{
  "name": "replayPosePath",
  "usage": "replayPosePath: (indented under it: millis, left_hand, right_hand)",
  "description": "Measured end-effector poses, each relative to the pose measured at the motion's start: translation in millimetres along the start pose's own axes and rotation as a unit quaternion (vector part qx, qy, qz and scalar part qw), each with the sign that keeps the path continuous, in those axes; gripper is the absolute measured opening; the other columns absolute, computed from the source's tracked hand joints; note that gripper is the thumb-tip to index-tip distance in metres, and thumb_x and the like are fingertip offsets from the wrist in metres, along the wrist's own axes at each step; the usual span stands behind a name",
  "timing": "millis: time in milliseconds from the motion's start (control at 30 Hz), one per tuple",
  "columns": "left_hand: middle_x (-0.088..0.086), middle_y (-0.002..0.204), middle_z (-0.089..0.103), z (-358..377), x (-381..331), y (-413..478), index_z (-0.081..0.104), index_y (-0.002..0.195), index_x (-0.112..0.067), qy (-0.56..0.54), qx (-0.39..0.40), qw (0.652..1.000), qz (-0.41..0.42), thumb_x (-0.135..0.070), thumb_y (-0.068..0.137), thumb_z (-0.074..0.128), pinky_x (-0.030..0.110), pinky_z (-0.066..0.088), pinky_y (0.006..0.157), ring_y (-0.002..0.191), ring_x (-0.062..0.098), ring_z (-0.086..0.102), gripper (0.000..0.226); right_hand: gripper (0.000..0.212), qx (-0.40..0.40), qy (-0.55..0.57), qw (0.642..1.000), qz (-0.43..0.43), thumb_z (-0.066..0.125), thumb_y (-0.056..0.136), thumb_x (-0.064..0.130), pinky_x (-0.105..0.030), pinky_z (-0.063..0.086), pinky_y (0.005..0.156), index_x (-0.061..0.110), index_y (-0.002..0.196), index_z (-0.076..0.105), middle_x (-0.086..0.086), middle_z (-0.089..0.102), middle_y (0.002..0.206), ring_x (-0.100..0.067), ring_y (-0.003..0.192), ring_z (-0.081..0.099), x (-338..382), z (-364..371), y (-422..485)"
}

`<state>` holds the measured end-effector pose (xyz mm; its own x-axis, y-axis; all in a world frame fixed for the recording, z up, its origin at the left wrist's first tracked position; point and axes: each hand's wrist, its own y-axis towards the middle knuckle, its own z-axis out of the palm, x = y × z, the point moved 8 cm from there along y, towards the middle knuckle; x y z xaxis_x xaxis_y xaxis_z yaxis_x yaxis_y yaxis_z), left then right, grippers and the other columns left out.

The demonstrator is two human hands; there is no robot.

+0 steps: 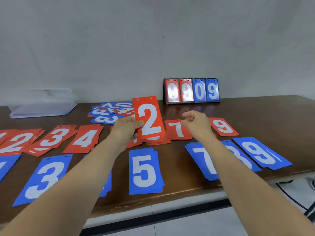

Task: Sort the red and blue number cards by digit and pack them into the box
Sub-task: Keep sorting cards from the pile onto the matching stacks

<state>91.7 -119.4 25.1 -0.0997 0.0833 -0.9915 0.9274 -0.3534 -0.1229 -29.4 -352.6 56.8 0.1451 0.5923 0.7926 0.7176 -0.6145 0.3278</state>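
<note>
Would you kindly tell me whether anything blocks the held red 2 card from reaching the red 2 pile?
Nothing visible does. The left hand holds the red 2 card above the table; only the flat red 4 pile and red 3 pile lie between it and the red 2 pile.

Blue pile [107, 184], digit behind left forearm [85, 169]

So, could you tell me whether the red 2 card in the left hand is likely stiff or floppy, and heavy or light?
Probably fairly stiff: the red 2 card stands flat and upright though the left hand pinches only its lower left edge. Likely light, as that pinch alone carries it.
</note>
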Motion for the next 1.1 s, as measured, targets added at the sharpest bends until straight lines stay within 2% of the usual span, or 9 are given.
replayPosePath:
  millis: [100, 233, 400, 567, 667, 767, 833, 933, 1100]
  left_hand:
    - [0.006, 0.097, 0.075, -55, 2, 6, 0.068, 0.106, -0.015, 0.008, -0.020, 1.000, -0.004, -0.025, 0.090, 0.069, 0.039, 0.057, 0.088, 0.094, 0.025, 0.072, 0.019]
    - [0.005, 0.101, 0.074, -134, 1, 11, 0.068, 0.108, -0.015, 0.005, -0.051, 0.999, 0.000, -0.023, 0.090, 0.069, 0.033, 0.058, 0.073, 0.090, 0.020, 0.072, 0.020]
    - [0.007, 0.102, 0.075, -231, 1, 9, 0.069, 0.103, -0.014, 0.004, -0.083, 0.996, 0.009, -0.021, 0.091, 0.068, 0.041, 0.058, 0.087, 0.091, 0.023, 0.072, 0.014]
    - [0.013, 0.102, 0.074, -319, 7, -1, 0.069, 0.110, -0.009, 0.000, -0.108, 0.994, 0.015, -0.017, 0.090, 0.069, 0.057, 0.052, 0.093, 0.100, 0.040, 0.069, 0.022]
    - [0.011, 0.106, 0.073, -363, 12, -7, 0.066, 0.114, -0.011, -0.009, -0.126, 0.992, 0.016, -0.015, 0.092, 0.067, 0.048, 0.057, 0.089, 0.095, 0.029, 0.072, 0.023]
    - [0.005, 0.103, 0.074, -400, 18, -12, 0.064, 0.115, -0.017, 0.011, -0.143, 0.989, 0.020, -0.021, 0.091, 0.068, 0.037, 0.060, 0.068, 0.088, 0.026, 0.074, 0.024]
    - [0.004, 0.103, 0.075, -420, 21, -14, 0.063, 0.119, -0.018, 0.028, -0.156, 0.987, 0.017, -0.024, 0.089, 0.071, 0.043, 0.061, 0.073, 0.087, 0.026, 0.074, 0.031]
    - [0.006, 0.109, 0.073, -438, 24, -8, 0.063, 0.123, -0.015, 0.040, -0.162, 0.986, 0.010, -0.021, 0.087, 0.073, 0.049, 0.058, 0.086, 0.093, 0.027, 0.072, 0.037]
    - [0.003, 0.109, 0.071, -443, 25, 20, 0.064, 0.118, -0.014, 0.138, -0.155, 0.978, 0.007, -0.021, 0.088, 0.072, 0.030, 0.057, 0.072, 0.093, 0.021, 0.069, 0.032]
  right_hand:
    - [0.029, 0.015, -0.016, 1.000, -0.013, 0.070, 0.085, 0.017, -0.033, 0.053, 0.086, 0.016, 0.114, 0.067, 0.002, 0.065, 0.096, -0.015, 0.095, 0.062, 33, 41, -3]
    - [0.031, 0.032, -0.028, 0.999, -0.029, 0.067, 0.086, 0.015, -0.023, 0.050, 0.066, 0.016, 0.118, 0.066, -0.002, 0.067, 0.105, -0.009, 0.084, 0.060, 76, 99, -11]
    - [0.029, 0.049, -0.011, 0.997, -0.051, 0.069, 0.085, 0.014, -0.026, 0.050, 0.078, 0.017, 0.113, 0.068, 0.003, 0.065, 0.099, -0.010, 0.092, 0.060, 129, 172, -24]
    - [0.031, 0.080, 0.020, 0.994, -0.067, 0.070, 0.084, 0.014, -0.032, 0.052, 0.086, 0.015, 0.115, 0.068, 0.000, 0.066, 0.103, -0.012, 0.094, 0.060, 175, 240, -43]
    - [0.030, 0.103, 0.021, 0.992, -0.076, 0.068, 0.086, 0.014, -0.029, 0.049, 0.083, 0.016, 0.116, 0.066, 0.000, 0.064, 0.103, -0.013, 0.097, 0.059, 198, 273, -56]
    - [0.031, 0.113, 0.017, 0.990, -0.087, 0.068, 0.087, 0.016, -0.023, 0.048, 0.073, 0.017, 0.117, 0.066, 0.001, 0.064, 0.102, -0.009, 0.091, 0.059, 217, 296, -65]
    - [0.031, 0.121, 0.016, 0.989, -0.086, 0.069, 0.087, 0.017, -0.025, 0.051, 0.072, 0.018, 0.118, 0.066, 0.002, 0.064, 0.104, -0.009, 0.092, 0.059, 226, 309, -69]
    - [0.031, 0.125, 0.013, 0.989, -0.082, 0.069, 0.087, 0.016, -0.032, 0.053, 0.086, 0.018, 0.118, 0.066, 0.004, 0.064, 0.102, -0.010, 0.098, 0.058, 233, 318, -73]
    - [0.030, 0.126, -0.004, 0.990, -0.065, 0.069, 0.087, 0.016, -0.033, 0.053, 0.083, 0.019, 0.117, 0.066, 0.005, 0.063, 0.100, -0.011, 0.097, 0.059, 227, 319, -69]
